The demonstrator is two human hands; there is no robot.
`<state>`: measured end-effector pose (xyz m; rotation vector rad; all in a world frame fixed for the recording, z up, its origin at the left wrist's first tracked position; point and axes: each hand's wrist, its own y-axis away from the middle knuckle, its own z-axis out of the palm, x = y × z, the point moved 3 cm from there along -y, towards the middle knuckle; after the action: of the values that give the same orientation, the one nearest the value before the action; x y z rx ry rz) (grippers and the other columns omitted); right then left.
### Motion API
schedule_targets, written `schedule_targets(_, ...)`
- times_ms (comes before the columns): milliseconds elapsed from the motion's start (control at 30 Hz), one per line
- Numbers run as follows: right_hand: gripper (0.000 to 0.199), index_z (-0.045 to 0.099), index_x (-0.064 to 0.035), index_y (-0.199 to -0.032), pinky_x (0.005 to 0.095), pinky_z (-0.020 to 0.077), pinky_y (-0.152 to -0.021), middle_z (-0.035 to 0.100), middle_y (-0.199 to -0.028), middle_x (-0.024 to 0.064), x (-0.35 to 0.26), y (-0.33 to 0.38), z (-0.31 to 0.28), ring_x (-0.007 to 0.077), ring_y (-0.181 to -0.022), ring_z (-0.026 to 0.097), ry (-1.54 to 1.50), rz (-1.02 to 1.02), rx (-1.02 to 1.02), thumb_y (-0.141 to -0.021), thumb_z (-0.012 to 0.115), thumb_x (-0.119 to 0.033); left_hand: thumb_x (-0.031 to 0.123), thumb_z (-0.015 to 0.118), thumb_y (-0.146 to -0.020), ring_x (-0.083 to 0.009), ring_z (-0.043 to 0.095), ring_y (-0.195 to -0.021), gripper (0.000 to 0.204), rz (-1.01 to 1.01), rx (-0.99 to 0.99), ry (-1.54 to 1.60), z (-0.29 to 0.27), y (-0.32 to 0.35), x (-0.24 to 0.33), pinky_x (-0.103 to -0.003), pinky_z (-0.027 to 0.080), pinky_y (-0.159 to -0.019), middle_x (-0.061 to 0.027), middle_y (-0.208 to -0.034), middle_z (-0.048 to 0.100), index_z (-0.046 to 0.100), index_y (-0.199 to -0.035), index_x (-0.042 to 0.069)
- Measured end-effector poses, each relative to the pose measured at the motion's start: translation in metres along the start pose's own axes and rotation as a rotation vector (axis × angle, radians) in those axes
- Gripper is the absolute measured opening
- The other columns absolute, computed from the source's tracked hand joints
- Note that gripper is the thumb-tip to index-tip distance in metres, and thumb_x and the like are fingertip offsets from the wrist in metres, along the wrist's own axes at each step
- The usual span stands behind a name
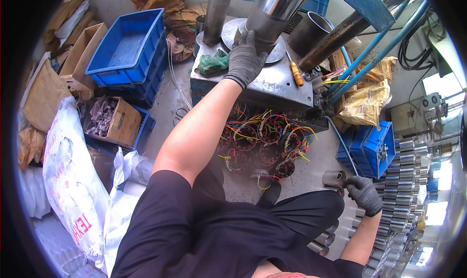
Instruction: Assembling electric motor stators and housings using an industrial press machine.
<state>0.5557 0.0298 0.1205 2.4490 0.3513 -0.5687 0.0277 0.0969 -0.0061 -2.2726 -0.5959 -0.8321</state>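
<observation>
My left hand (247, 60), in a grey knit glove, reaches up to the press bench. Its fingers are closed against the lower part of a large shiny metal cylinder (273, 16), which stands over a round plate (234, 31). Down at the right, my right hand (365, 195), gloved the same way, has its fingertips closed on the rim of a short metal sleeve (332, 178) near my knee. Part of that grip is hidden. A green rag (213, 62) lies left of my left hand, and an orange-handled screwdriver (296, 74) lies to its right.
Several wound stators with coloured wires (269, 137) sit on the floor under the bench (287, 91). Rows of metal sleeves (401, 181) stand at the right beside a blue crate (372, 149). Stacked blue crates (127, 44) and white sacks (73, 176) line the left. Blue bars (374, 47) slant at the upper right.
</observation>
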Motion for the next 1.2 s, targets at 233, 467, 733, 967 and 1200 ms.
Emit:
schedule_targets(233, 0.027, 0.073, 0.0023, -0.118, 0.0293, 0.0564, -0.069, 0.076, -0.096, 0.0099, 0.006, -0.002, 0.001, 0.0147, -0.077, 0.070, 0.080, -0.023, -0.010, -0.094, 0.062, -0.003, 0.031, 0.076, -0.089, -0.0412, 0.047, -0.144, 0.089, 0.024, 0.038, -0.048, 0.000, 0.001, 0.002, -0.046, 0.042, -0.120, -0.0247, -0.163, 0.037, 0.033, -0.160, 0.001)
schedule_targets(467, 0.029, 0.072, 0.0009, -0.120, 0.0280, 0.0542, -0.066, 0.075, -0.102, 0.0060, -0.002, -0.001, -0.012, 0.0111, -0.074, 0.066, -0.115, -0.095, 0.166, -0.095, 0.057, -0.004, 0.031, 0.076, -0.089, -0.0411, 0.046, -0.145, 0.089, -0.003, -0.003, -0.035, -0.001, 0.002, 0.002, -0.046, 0.040, -0.121, -0.0250, -0.162, 0.038, 0.032, -0.160, 0.000)
schedule_targets(733, 0.030, 0.071, 0.0000, -0.122, 0.0272, 0.0536, -0.066, 0.075, -0.104, 0.0056, 0.001, -0.003, -0.005, 0.0112, -0.073, 0.065, -0.033, -0.031, 0.026, -0.097, 0.057, -0.005, 0.036, 0.075, -0.092, -0.0441, 0.044, -0.146, 0.088, 0.050, 0.057, -0.072, 0.005, -0.001, -0.006, -0.054, 0.039, -0.119, -0.0212, -0.163, 0.040, 0.031, -0.162, 0.005)
schedule_targets(967, 0.030, 0.071, -0.0007, -0.124, 0.0275, 0.0534, -0.064, 0.075, -0.103, 0.0066, 0.009, -0.002, -0.011, 0.0109, -0.071, 0.064, -0.106, -0.078, 0.119, -0.097, 0.059, -0.007, 0.032, 0.076, -0.090, -0.0415, 0.046, -0.146, 0.088, 0.012, 0.009, -0.048, 0.000, 0.001, 0.002, -0.046, 0.040, -0.121, -0.0255, -0.162, 0.039, 0.033, -0.160, 0.000)
schedule_targets(1200, 0.028, 0.073, 0.0002, -0.117, 0.0276, 0.0540, -0.064, 0.073, -0.097, 0.0054, -0.012, 0.001, -0.012, 0.0109, -0.069, 0.064, -0.174, -0.057, 0.193, -0.095, 0.059, -0.008, 0.032, 0.075, -0.090, -0.0416, 0.047, -0.144, 0.088, 0.026, 0.041, -0.056, 0.001, 0.001, 0.000, -0.047, 0.041, -0.120, -0.0251, -0.163, 0.038, 0.033, -0.160, 0.000)
